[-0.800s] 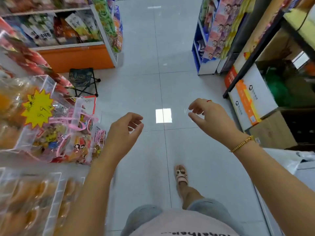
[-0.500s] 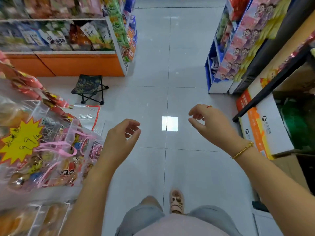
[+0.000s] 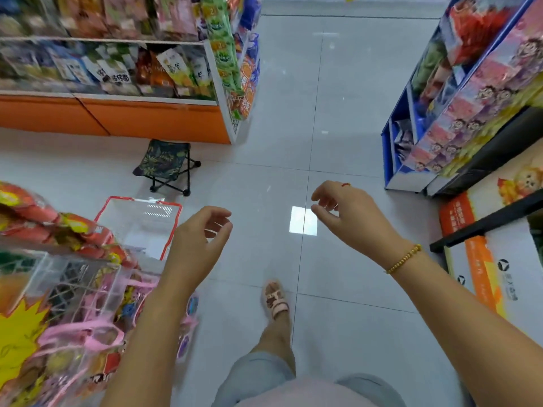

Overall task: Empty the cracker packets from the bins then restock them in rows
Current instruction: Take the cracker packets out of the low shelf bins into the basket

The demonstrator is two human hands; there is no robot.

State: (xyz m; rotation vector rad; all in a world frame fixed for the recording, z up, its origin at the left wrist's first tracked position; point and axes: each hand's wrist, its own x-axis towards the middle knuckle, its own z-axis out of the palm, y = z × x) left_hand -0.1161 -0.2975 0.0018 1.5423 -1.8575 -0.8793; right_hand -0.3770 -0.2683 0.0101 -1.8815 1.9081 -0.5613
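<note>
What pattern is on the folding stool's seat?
Stool seat: dark fabric with a leafy print; head view.

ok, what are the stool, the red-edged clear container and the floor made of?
Folding stool: printed fabric seat, matte, on thin black legs, probably metal tube. Red-edged container: clear glossy plastic, see-through and glinting; rigid or soft, cannot tell. Floor: glazed grey tile, likely ceramic; grout lines, mirrored light patch.
</note>
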